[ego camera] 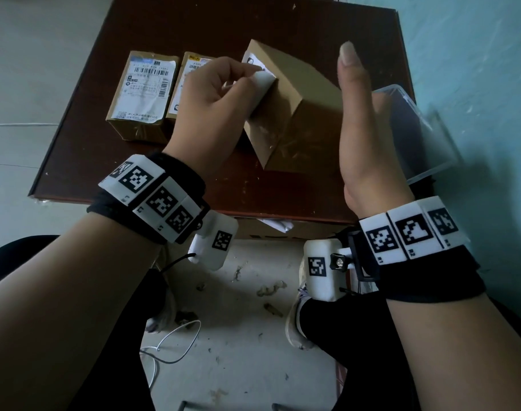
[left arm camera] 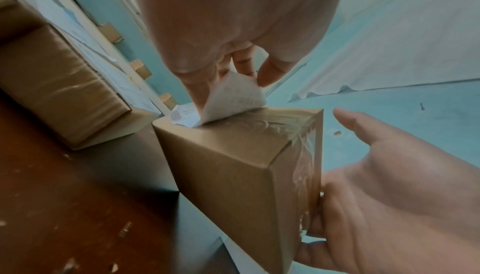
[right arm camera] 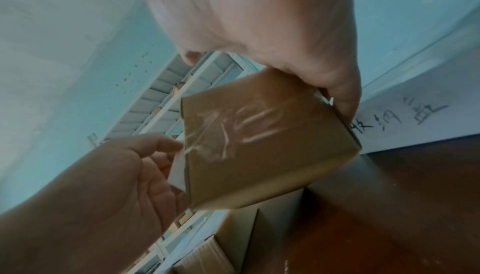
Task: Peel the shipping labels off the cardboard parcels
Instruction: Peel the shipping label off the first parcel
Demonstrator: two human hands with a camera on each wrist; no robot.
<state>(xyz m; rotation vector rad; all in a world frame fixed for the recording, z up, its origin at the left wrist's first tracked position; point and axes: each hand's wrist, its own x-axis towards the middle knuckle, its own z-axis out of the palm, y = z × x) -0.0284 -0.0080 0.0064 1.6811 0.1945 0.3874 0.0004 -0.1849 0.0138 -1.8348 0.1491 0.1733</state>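
A plain cardboard parcel [ego camera: 297,114] stands tilted on one edge in the middle of the brown table [ego camera: 119,179]. My right hand [ego camera: 360,114] holds it from the right, thumb pointing straight up and fingers curled round its far side [right arm camera: 340,93]. A white shipping label [ego camera: 263,78] is partly lifted off the parcel's left face. My left hand [ego camera: 244,77] pinches the curled free end of the label [left arm camera: 233,97] between thumb and fingers. The rest of the label still sticks to the parcel [left arm camera: 233,165]. Wrinkled clear tape covers the near end of the parcel [right arm camera: 259,141].
Two smaller parcels with labels on top [ego camera: 143,93] [ego camera: 188,84] lie side by side at the table's back left. A clear plastic container [ego camera: 416,129] sits at the right edge, behind my right hand. Crumpled white paper [ego camera: 275,225] shows under the table's front edge.
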